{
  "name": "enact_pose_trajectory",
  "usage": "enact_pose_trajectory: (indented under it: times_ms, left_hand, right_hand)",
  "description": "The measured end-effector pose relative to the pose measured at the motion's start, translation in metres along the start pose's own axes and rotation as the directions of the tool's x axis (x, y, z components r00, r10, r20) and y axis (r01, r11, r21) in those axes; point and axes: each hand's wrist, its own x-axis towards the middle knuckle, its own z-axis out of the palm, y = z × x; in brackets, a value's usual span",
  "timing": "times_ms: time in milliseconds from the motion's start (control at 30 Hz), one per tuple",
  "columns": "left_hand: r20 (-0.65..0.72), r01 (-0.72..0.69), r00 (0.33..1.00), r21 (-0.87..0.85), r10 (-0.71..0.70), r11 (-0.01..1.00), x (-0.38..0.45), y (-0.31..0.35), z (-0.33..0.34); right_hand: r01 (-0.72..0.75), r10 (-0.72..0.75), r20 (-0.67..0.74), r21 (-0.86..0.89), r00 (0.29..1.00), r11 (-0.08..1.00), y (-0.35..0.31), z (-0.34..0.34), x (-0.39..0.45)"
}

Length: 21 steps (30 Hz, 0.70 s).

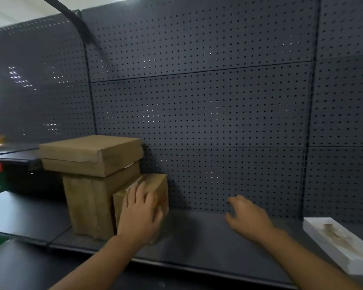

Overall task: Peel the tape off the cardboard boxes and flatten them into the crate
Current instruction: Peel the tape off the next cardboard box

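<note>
- Head view: you face a dark grey metal shelf (pixel 208 243) backed by a perforated pegboard wall (pixel 197 111) of the same grey, split by upright posts and thin horizontal seams; small points of light show through some holes.
- A second dark shelf section (pixel 15 214) adjoins on your left, with another shelf level above it at the far left; a red strip and a green patch sit at that edge, too blurred to identify.
- Pale ceiling shows at the top left corner, crossed by a dark curved bar (pixel 71 17).
- The cardboard boxes stand at the left of the shelf against the pegboard: a tall box (pixel 86 206) upright on the shelf, a flat wide box (pixel 88 153) resting on top of it and overhanging its sides, and a small box (pixel 155 189) on the shelf just beside the tall one, with a strip of pale tape (pixel 134 185) on its top.
- Your left hand (pixel 140 214) lies over the front and top edge of the small box, fingers spread and pressed against the cardboard, thumb toward its right face.
- Your right hand (pixel 247 216) hovers above the bare shelf, well apart from the boxes, fingers loosely curled and open, gripping nothing.
- A flat white box (pixel 340 245) with a brownish smear on top lies at the right end of the shelf.
</note>
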Motion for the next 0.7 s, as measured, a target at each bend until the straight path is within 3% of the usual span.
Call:
enact_pose_trajectory:
  times_ms: [200,400,500,600,700]
  left_hand:
    - [0.026,0.330,0.942,-0.254,-0.334,0.909,0.015,-0.043,0.002]
    - [0.149,0.474,0.869,-0.526,-0.473,0.706,0.024,-0.057,0.011]
    - [0.148,0.527,0.821,-0.568,-0.551,0.633,0.034,-0.054,0.017]
    - [0.226,0.559,0.797,-0.629,-0.560,0.541,0.044,-0.045,0.030]
    - [0.285,0.544,0.783,-0.743,-0.553,0.389,0.046,-0.036,0.030]
  right_hand:
    - [0.042,-0.044,0.000,0.258,0.999,0.965,-0.076,0.032,0.049]
    - [-0.021,-0.013,0.056,0.572,0.998,0.820,-0.146,0.055,0.085]
    - [-0.143,0.051,0.146,0.742,0.988,0.655,-0.174,0.064,0.098]
    - [-0.285,0.139,0.249,0.811,0.958,0.511,-0.190,0.076,0.106]
    - [-0.282,0.167,0.228,0.815,0.959,0.507,-0.190,0.083,0.109]
